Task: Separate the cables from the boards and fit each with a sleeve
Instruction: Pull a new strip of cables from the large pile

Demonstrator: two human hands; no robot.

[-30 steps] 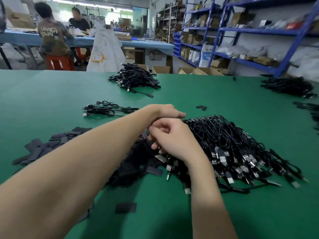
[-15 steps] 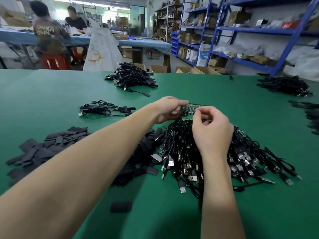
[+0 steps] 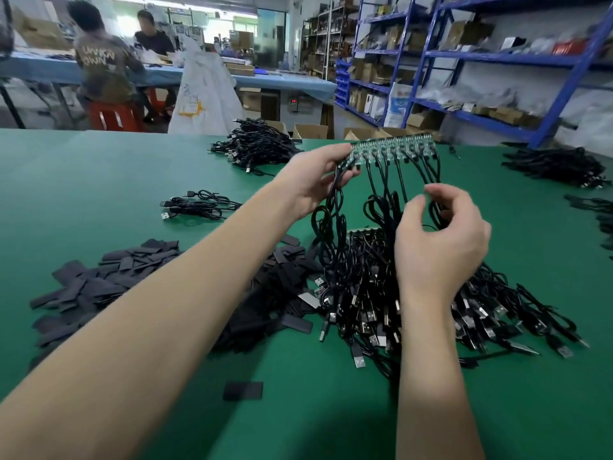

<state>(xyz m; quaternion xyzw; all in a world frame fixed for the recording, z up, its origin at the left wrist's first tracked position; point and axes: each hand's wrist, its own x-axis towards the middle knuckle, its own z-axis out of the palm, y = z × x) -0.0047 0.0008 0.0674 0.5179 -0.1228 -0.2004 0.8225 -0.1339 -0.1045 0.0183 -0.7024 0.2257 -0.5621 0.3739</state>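
My left hand (image 3: 316,177) pinches the left end of a green board strip (image 3: 391,148), raised above the green table (image 3: 99,180). Several black cables (image 3: 381,194) hang from the strip in loops. Lower right, my right hand (image 3: 441,247) has its fingers curled round the rightmost hanging cables, thumb apart from the index finger. Under both hands lies a big pile of black USB cables (image 3: 491,313), with another board edge (image 3: 365,230) showing in it. Flat black sleeves (image 3: 99,283) lie heaped to the left.
One loose sleeve (image 3: 243,390) lies near the front. A small cable bundle (image 3: 199,205) and a larger heap (image 3: 255,149) sit farther back, with more cable piles (image 3: 557,166) at the right edge. Two people work at a blue table behind; blue shelves stand at right.
The board strip has been lifted well above the pile, its cables now hanging free. My right hand let go of the strip's right end and dropped down to the hanging cables.
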